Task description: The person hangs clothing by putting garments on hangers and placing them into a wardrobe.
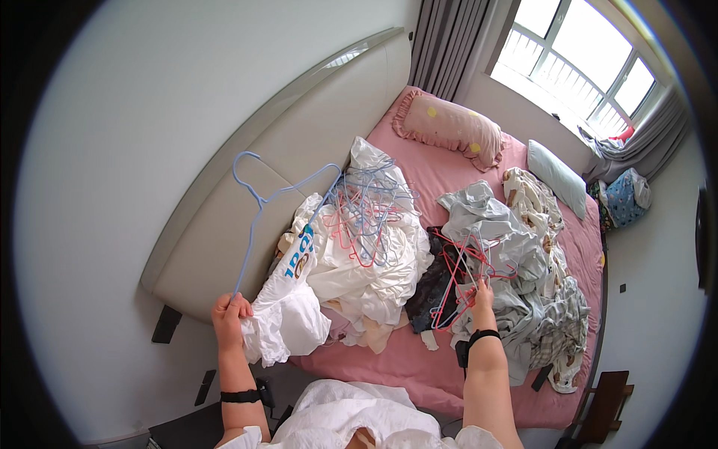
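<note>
My left hand (229, 321) grips a corner of a blue wire clothes hanger (248, 238), whose hook points up before the headboard. A white garment with a coloured print (291, 303) hangs from the hanger's far side. Its lower edge reaches my left fingers; whether they pinch the cloth too, I cannot tell. My right hand (481, 296) is closed around a bunch of red, blue and white clothes hangers (454, 280), over dark cloth (429, 294). A tangle of blue and red hangers (367, 210) rests on a white clothes pile (376, 286) between my hands.
The bed with a pink sheet (387, 367) carries a second pile of grey and patterned clothes (521, 252) on the right. A ruffled pink pillow (449, 126) and a pale pillow (555, 174) lie farther back. The padded headboard (219, 224) borders the left side.
</note>
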Demonstrator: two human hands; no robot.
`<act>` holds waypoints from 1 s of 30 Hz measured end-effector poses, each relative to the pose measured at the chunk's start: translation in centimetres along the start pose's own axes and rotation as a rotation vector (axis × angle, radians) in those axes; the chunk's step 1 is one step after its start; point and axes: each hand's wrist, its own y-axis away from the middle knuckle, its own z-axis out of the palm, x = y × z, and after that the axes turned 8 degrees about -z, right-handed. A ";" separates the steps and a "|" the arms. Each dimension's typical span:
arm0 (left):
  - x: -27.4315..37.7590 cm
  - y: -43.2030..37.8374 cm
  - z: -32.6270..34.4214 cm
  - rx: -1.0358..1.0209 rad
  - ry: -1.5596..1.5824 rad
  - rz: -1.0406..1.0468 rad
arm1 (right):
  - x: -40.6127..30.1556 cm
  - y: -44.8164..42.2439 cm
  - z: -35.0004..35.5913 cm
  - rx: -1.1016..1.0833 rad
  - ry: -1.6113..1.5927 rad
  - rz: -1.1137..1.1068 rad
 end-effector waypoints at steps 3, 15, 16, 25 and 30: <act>0.4 -0.2 0.5 0.030 -0.027 -0.006 | 1.6 0.5 -1.0 -0.022 -0.080 -0.006; 0.1 0.8 -1.0 0.134 -0.032 0.038 | 4.0 5.7 8.7 0.068 1.157 -0.386; 0.1 0.8 -1.1 0.137 -0.030 0.048 | 5.1 6.7 9.9 -0.061 1.189 -0.567; 1.9 3.2 -5.7 0.285 -0.076 0.124 | 10.5 19.2 24.9 -0.999 1.160 -0.956; 1.7 5.6 -9.0 0.380 -0.099 0.120 | 12.7 21.5 27.0 -1.406 1.462 -1.091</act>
